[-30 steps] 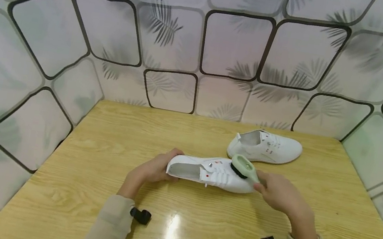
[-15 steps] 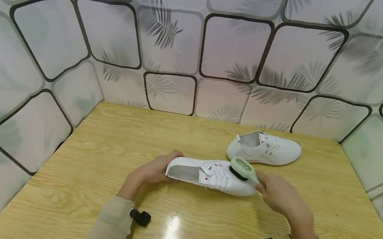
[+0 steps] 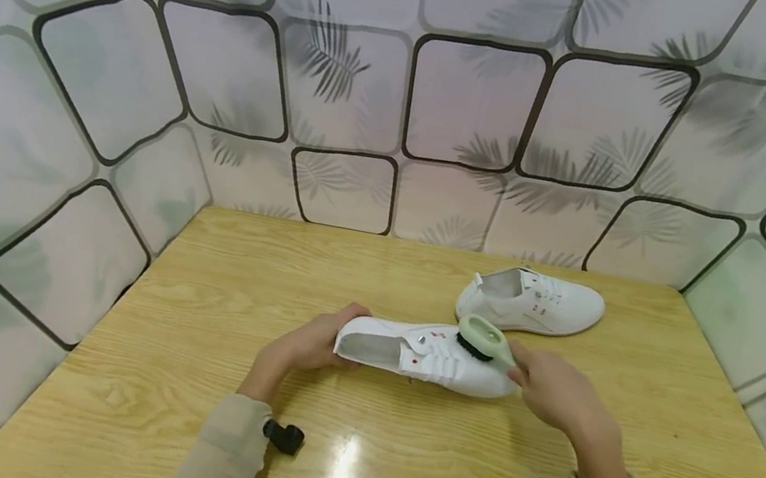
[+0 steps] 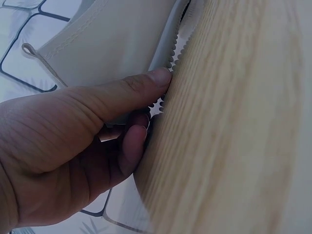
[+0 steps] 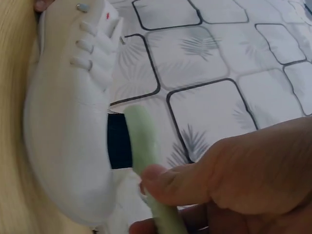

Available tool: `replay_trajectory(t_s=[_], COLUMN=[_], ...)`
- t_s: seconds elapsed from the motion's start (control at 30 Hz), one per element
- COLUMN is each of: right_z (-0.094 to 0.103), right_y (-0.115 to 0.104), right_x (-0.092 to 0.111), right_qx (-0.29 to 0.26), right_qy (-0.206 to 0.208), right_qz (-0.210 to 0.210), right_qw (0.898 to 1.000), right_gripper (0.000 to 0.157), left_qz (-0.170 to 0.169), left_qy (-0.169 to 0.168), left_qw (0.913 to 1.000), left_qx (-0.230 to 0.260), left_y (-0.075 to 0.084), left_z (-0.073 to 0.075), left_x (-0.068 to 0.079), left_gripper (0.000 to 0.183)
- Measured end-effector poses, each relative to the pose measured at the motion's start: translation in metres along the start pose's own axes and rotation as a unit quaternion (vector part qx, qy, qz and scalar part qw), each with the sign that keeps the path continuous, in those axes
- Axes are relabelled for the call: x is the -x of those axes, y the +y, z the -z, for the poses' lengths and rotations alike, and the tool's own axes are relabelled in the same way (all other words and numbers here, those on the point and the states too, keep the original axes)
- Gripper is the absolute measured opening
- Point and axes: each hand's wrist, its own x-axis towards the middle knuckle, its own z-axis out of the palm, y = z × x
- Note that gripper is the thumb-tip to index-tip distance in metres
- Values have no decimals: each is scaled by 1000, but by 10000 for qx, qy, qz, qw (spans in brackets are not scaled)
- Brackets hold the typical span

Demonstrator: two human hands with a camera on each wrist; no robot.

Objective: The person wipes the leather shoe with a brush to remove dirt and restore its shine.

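A white lace-up shoe point(image 3: 473, 381) lies on the table with its toe to the right. At its heel is my left hand point(image 3: 314, 343); in the left wrist view the thumb point(image 4: 131, 87) presses the sole's edge and the other fingers curl underneath. My right hand point(image 3: 561, 394) grips the handle of a pale green brush point(image 3: 486, 335). Its dark bristles point(image 5: 118, 141) are against the shoe's far side, between laces and toe. Part of the handle is hidden in the right hand.
A second white shoe point(image 3: 532, 302) stands just behind the first, also toe to the right. The wooden table point(image 3: 258, 260) ends at a patterned backdrop point(image 3: 470, 101) behind and at both sides. Black wrist cameras sit by the sleeves.
The brush has shifted very slightly left along the shoe's far side. Both hands keep their hold. The head view has tilted a little, so the whole scene sits slightly lower.
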Motion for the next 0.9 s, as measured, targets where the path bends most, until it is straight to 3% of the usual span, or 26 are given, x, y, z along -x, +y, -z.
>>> replay_trajectory(t_s=[0.2,0.4,0.67,0.9], right_z=[-12,-6,-9,-5], right_y=[-3,-6,-7,-15], right_x=[-11,-7,-11,-5], right_qx=[34,-81,142,-74], right_qy=[442,114,405,79], right_qz=[40,197,55,211], right_qw=[9990,9997,9991,9997], right_gripper=[44,46,45,45], left_qz=[5,29,106,106], left_qy=[2,7,17,-9], left_qw=[10000,10000,9999,9999], left_qx=[-25,-30,-22,-40], left_y=[1,2,1,3], left_z=[0,0,1,0], left_x=[0,0,0,1], left_gripper=[71,70,71,71])
